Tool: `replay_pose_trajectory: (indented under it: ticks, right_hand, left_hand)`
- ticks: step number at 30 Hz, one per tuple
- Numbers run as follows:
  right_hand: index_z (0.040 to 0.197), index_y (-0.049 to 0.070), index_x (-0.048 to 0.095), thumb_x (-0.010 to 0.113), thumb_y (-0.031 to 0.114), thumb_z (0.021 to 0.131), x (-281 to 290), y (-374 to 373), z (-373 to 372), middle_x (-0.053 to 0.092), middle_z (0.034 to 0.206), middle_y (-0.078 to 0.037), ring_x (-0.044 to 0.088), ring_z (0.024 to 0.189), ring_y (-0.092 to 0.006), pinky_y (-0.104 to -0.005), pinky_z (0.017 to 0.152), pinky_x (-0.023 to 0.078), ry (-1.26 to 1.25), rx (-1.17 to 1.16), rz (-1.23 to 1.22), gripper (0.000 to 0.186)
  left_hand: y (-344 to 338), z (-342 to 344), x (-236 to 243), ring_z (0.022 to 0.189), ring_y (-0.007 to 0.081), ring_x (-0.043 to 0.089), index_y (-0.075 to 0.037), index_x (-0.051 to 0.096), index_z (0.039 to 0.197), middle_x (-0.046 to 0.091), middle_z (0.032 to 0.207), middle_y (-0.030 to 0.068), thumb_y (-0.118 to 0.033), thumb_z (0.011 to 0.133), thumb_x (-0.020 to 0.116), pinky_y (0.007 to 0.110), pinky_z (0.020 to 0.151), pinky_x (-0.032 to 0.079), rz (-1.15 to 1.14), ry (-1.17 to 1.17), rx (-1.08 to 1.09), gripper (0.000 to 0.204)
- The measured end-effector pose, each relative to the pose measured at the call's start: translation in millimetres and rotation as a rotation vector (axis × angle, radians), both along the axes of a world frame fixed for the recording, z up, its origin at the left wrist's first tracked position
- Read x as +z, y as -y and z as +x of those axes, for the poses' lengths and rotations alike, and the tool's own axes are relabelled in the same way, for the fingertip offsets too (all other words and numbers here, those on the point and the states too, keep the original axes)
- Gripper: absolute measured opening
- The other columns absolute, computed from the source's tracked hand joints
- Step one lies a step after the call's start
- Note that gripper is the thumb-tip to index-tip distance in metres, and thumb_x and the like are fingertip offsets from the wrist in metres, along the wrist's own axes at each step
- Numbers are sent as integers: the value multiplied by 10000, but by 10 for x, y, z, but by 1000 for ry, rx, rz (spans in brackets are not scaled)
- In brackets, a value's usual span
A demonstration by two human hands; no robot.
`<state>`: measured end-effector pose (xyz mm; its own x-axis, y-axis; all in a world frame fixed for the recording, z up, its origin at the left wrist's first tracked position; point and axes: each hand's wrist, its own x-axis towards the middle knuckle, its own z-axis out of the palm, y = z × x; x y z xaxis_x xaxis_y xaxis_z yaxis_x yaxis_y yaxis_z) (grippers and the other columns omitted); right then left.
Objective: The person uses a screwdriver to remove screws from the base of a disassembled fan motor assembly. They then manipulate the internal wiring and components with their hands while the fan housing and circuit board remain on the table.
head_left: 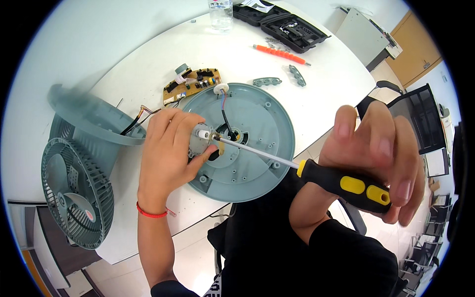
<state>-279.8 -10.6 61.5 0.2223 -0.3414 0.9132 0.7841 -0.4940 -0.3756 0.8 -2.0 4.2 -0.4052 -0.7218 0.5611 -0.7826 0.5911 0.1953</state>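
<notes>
While the left hand (170,148) closes its fingers and thumb around a small grey motor (200,141) at the middle of the round grey fan base (257,123), the right hand (373,158) wraps fully around the black and yellow handle of a screwdriver (341,185). The screwdriver's shaft runs left and slightly far from the handle, and its tip meets the motor's mounting by a white fitting just right of the left thumb. The base lies upside down on the white table (148,64), overhanging the near edge. A red cord (151,214) circles the left wrist.

To the left, the grey fan head with its grille (74,193) leans at the table's left edge, joined to the base by dark wires. Just far of the base lies a yellowish circuit board (193,84), and to its right two grey button strips (282,79). Farther off rest an orange-handled screwdriver (279,53), an open black tool case (287,27) and a clear plastic bottle (220,15).
</notes>
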Motion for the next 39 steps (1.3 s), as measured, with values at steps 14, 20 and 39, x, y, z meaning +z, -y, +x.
replay_pose_trajectory:
  ticks: [14, 20, 39]
  right_hand:
    - [694, 107, 534, 549, 261, 942, -150, 51, -115, 596, 614, -50, 560, 490, -149, -274, 441, 460, 85, 154, -59, 293]
    - [661, 143, 569, 585, 327, 938, -160, -296, 55, 595, 580, -13, 556, 453, -124, -264, 448, 491, 214, -83, 156, 333]
    - [702, 168, 502, 485, 284, 1007, -134, -371, 19, 556, 648, -18, 532, 561, -156, -323, 557, 468, 427, -108, 424, 327]
  left_hand:
    - [10, -14, -43, 1053, 289, 580, -101, 653, 1124, 656, 1008, 66, -181, 625, 933, 425, 960, 425, -77, 89, -4, 578]
    - [20, -32, -73, 1045, 268, 575, -99, 659, 1107, 672, 974, 53, -234, 641, 934, 421, 984, 423, -110, 105, 0, 557]
    - [75, -127, -260, 1093, 271, 575, -117, 632, 1210, 678, 1066, 37, -156, 591, 942, 427, 1004, 361, -379, -76, 149, 693]
